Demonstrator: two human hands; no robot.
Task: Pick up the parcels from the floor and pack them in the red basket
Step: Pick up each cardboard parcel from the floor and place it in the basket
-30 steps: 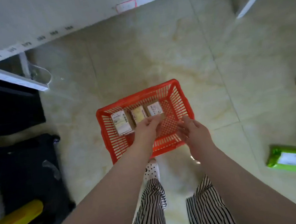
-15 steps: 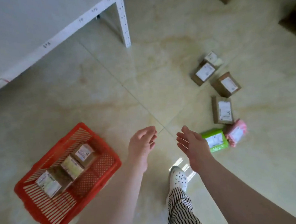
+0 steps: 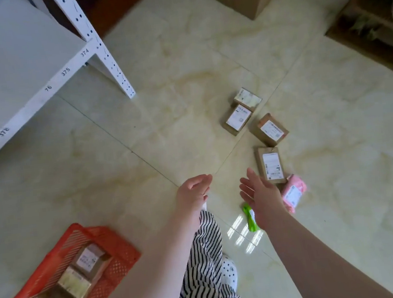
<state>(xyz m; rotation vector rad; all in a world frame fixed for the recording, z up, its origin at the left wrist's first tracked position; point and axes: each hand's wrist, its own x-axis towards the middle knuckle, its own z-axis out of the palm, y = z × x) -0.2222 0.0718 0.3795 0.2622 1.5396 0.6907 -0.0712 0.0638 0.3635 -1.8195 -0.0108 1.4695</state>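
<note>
Floor [image 3: 187, 115]: pale tile, with the loose parcels lying ahead and to my right.
Red basket [image 3: 97, 234]: sat behind and to my left, well apart from the loose ones, with a row of boxed parcels already inside.
Flat brown parcel [image 3: 271, 165]: lay just beyond my right fingertips, its long axis running away from me.
Pink parcel [image 3: 294, 193]: lay just right of my right hand, touching the brown one's near end.
Green parcel [image 3: 250, 217]: mostly hidden under my right palm, only its left edge showing.
Right hand [image 3: 260, 196]: was open, fingers spread, holding nothing, above the green parcel.
Left hand [image 3: 193, 193]: was loosely open and empty, over bare tile, farther from every parcel.
Nearer hand: my right, I judged; the green parcel was straight below it.
</note>
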